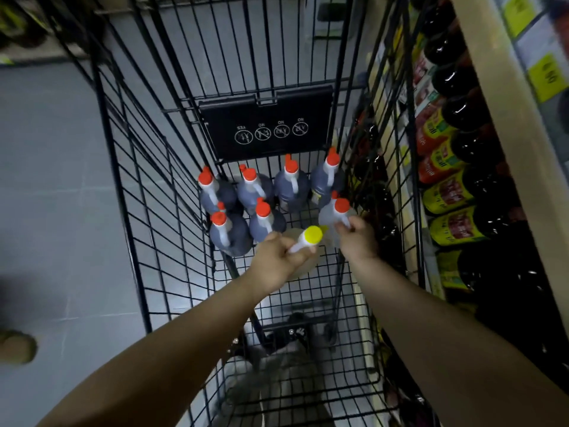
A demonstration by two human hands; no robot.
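While both arms reach deep into the cart point(147, 211), here's the picture: the left hand point(277, 265) has its fingers point(297, 257) wrapped round the white handle of the yellow-capped jug point(311, 235), and the right hand point(358, 243) has its fingers curled on the handle of the red-capped clear jug point(329, 215). Each jug sits right at its own hand, with no crossing over. Both stand close to upright, caps up, and their handles slope back from the cap toward the wrists. The two jugs are just beside each other, the yellow cap tucked in by the clear jug's shoulder. Beyond and left of the left fingers stand six dark jugs point(231, 238), the nearest just beside the knuckles. Right of the right fingers the cart's wire wall is close, with shelf bottles point(452, 195) behind it. Whether the bases rest on the cart floor, I can't tell. My read: any move runs along that upright axis, up or down, with little sideways room.
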